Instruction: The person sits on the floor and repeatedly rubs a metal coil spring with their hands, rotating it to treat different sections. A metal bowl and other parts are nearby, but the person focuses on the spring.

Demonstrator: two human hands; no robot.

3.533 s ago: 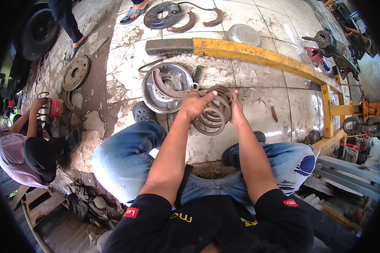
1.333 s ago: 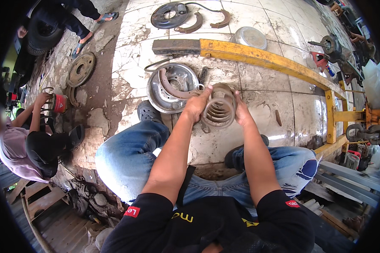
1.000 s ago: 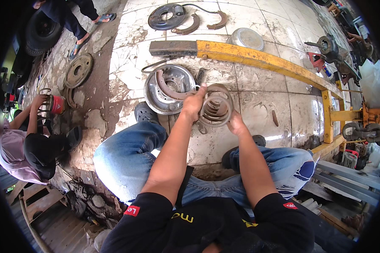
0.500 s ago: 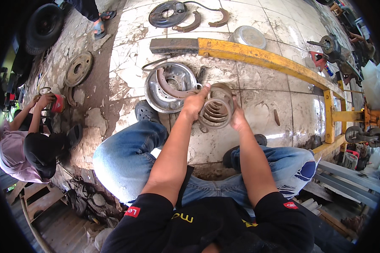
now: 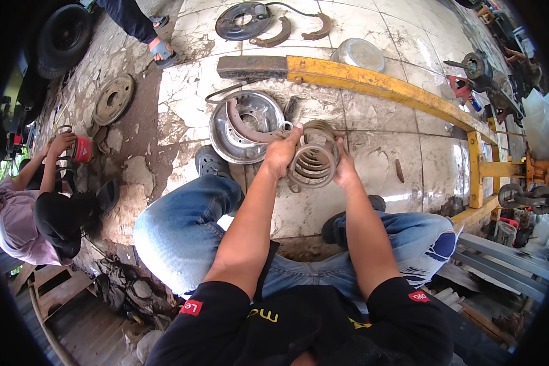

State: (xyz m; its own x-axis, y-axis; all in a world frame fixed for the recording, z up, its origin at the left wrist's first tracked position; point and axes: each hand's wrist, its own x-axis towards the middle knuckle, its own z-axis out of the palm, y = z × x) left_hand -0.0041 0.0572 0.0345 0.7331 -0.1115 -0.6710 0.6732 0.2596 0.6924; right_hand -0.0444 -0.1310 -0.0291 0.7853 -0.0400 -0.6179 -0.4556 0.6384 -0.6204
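Observation:
A rusty coil spring is gripped between my two hands, its open end facing up toward me. My left hand closes on its left side, thumb along the coils. From the right, my right hand wraps round the other side, with some fingers hidden behind the spring. Just left of my left hand, a curved brake shoe lies on a round metal backing plate on the floor. The far end of the shoe reaches up to my left fingers.
A yellow steel beam crosses the floor beyond my hands. Behind it lie another backing plate, loose brake shoes and a round metal pan. At left, a seated person holds a red can; another person's foot is farther back.
My hands and the spring stay almost in place, with only a slight shift. At the far left, the standing person's foot has stepped rightward, and the seated person's can has turned.

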